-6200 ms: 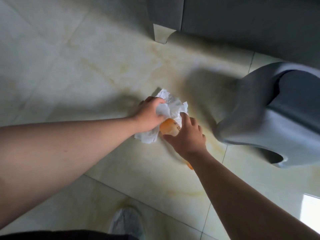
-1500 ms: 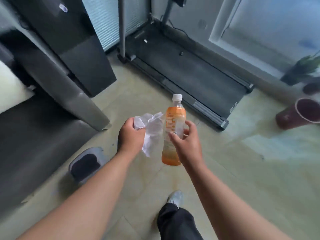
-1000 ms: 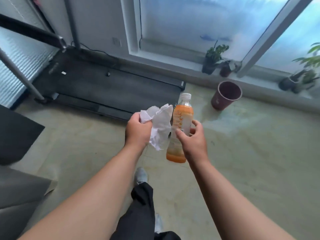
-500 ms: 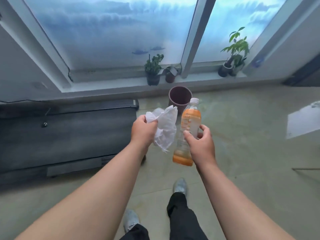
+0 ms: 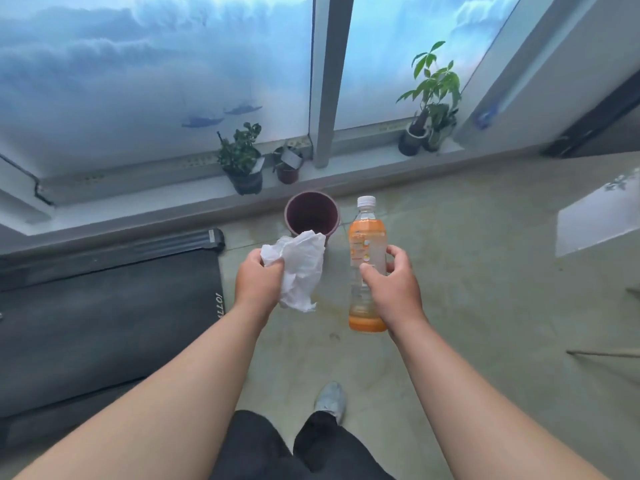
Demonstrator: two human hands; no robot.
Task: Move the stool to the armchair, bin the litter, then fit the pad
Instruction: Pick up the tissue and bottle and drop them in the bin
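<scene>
My left hand (image 5: 258, 280) grips a crumpled white paper (image 5: 299, 268) that hangs down from the fist. My right hand (image 5: 394, 289) holds an upright plastic bottle (image 5: 366, 251) with a white cap and an orange label, a little orange drink at its bottom. Straight ahead on the floor by the window stands a dark maroon bin (image 5: 311, 214), open at the top; the paper's upper edge overlaps its rim in the view. The stool, armchair and pad are out of view.
A black treadmill (image 5: 104, 317) lies along the floor to my left. Potted plants (image 5: 242, 164) stand on the low window ledge behind the bin, another plant (image 5: 429, 109) at the right. Pale tiled floor (image 5: 485, 271) spreads to the right. My shoe (image 5: 330, 400) shows below.
I have picked the paper and bottle off the floor, stood up and turned from the treadmill toward the window. The bin has come nearer and now sits straight ahead.
</scene>
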